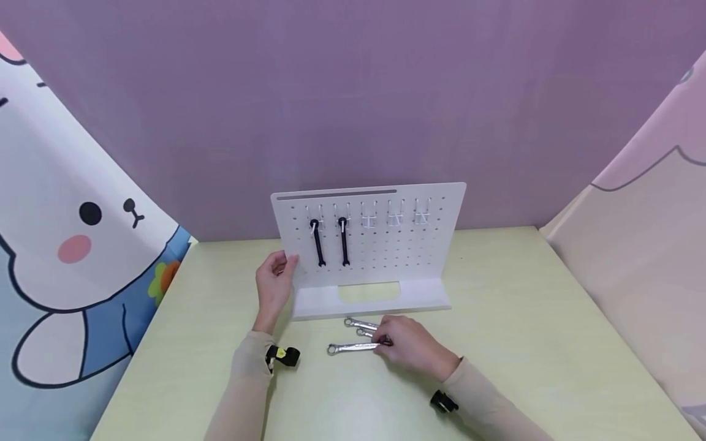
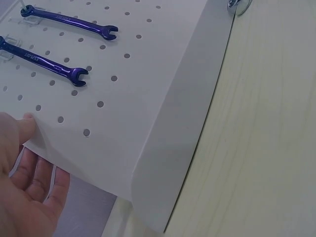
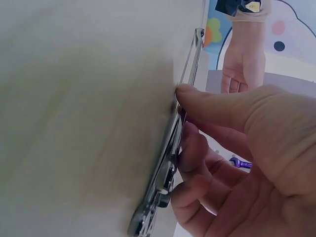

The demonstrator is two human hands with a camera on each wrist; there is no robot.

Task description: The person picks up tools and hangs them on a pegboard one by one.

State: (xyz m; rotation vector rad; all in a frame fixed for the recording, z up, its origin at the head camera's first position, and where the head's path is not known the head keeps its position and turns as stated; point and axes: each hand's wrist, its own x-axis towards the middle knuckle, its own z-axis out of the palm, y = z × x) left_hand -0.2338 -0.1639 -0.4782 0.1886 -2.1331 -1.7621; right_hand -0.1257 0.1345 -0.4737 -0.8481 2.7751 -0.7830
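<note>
A white pegboard stand (image 1: 386, 254) stands upright on the table. My left hand (image 1: 274, 285) holds its left edge, thumb on the front face and fingers behind, as the left wrist view shows. Two dark purple wrenches (image 2: 44, 61) hang side by side on hooks at the board's left. Before the stand lie silver wrenches (image 1: 361, 323), bunched together. My right hand (image 1: 413, 346) is over their right ends, its thumb and fingers pinching a silver wrench (image 1: 350, 348). In the right wrist view, fingers partly cover the silver wrenches, so which one is gripped is hard to tell.
Three white hooks (image 1: 394, 218) without wrenches sit at the board's middle and right. The pale wooden table (image 1: 524, 306) runs to a purple backdrop (image 1: 353, 92) behind. Cartoon-printed cloths (image 1: 44, 184) hang at both sides. Each wrist wears a black camera strap (image 1: 284, 355).
</note>
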